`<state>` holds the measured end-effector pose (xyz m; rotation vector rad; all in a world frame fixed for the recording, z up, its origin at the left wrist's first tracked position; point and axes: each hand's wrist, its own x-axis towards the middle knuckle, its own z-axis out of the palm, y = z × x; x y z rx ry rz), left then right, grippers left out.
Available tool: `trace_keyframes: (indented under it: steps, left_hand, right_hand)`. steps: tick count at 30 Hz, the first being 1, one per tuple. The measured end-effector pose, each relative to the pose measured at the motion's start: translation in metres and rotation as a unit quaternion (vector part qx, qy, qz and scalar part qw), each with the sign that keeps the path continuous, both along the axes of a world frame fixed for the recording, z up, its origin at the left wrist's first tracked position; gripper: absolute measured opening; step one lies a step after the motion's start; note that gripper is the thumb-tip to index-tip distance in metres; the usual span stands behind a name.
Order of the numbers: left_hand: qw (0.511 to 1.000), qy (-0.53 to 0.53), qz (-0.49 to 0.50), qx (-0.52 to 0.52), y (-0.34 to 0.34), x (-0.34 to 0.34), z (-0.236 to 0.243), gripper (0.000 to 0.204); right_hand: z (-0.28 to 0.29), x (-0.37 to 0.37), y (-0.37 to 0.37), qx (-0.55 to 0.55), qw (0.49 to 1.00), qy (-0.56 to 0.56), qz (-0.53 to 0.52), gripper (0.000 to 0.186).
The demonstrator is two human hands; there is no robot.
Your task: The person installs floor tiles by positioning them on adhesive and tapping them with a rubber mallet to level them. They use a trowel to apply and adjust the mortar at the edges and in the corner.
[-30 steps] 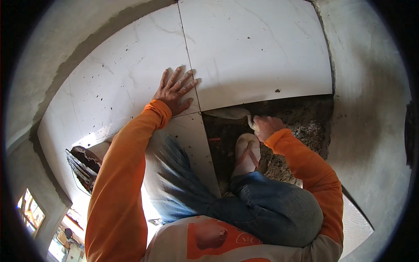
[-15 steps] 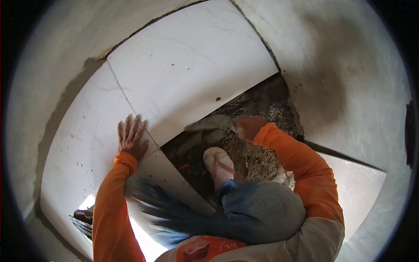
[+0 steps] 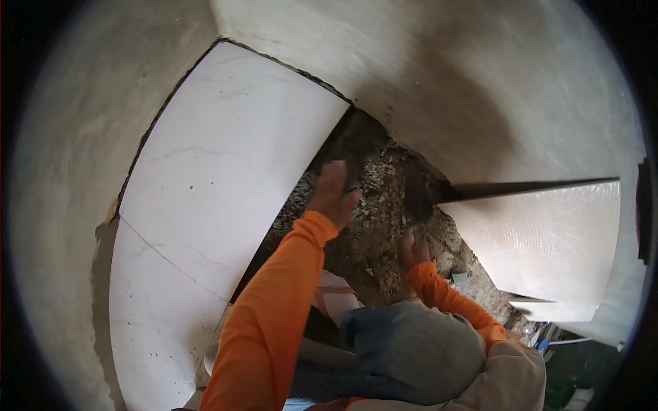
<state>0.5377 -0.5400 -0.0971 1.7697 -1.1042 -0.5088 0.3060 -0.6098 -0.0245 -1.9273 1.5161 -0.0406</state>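
Note:
My left hand [image 3: 332, 195], slightly blurred, is off the white floor tile [image 3: 205, 123] with fingers extended, above the dark untiled patch of rubble and mortar [image 3: 373, 178] beside the tile's edge. My right hand [image 3: 415, 246] is lower and to the right, closed round the handle of a trowel [image 3: 421, 195], whose dark, blurred blade points away from me over the rough patch. My sandalled foot [image 3: 332, 298] lies behind my left forearm, near my bent knee.
Bare plaster walls [image 3: 473, 75] meet around the tiled corner. At the right a tile [image 3: 534, 233] with a ridged pale surface leans by the wall, with another pale slab edge under it. Assorted clutter [image 3: 555, 363] lies at the lower right.
The view has swung round to the right. My left hand has lifted off the tile and moved over the untiled patch; my right hand with the trowel has shifted within it.

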Motion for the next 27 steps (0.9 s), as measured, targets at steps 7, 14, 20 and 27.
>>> trace_keyframes:
  steps: [7, 14, 20, 27]
  left_hand:
    - [0.982, 0.045, -0.162, 0.080, 0.110, -0.087, 0.079, 0.058]
    - [0.915, -0.066, 0.031, 0.396, 0.343, -0.103, 0.168, 0.051]
    - [0.827, -0.220, 0.315, 0.411, 0.422, -0.191, 0.160, 0.057]
    - [0.853, -0.228, 0.378, 0.279, 0.429, -0.260, 0.124, 0.058]
  right_hand:
    - [-0.004, 0.083, -0.076, -0.067, 0.966, 0.152, 0.198, 0.049]
    - [-0.034, 0.110, -0.110, -0.092, 0.928, 0.270, 0.240, 0.057]
    - [-0.070, 0.048, -0.051, -0.063, 0.989, 0.118, 0.062, 0.058]
    - [-0.137, -0.179, -0.115, -0.394, 0.885, 0.111, 0.220, 0.044]
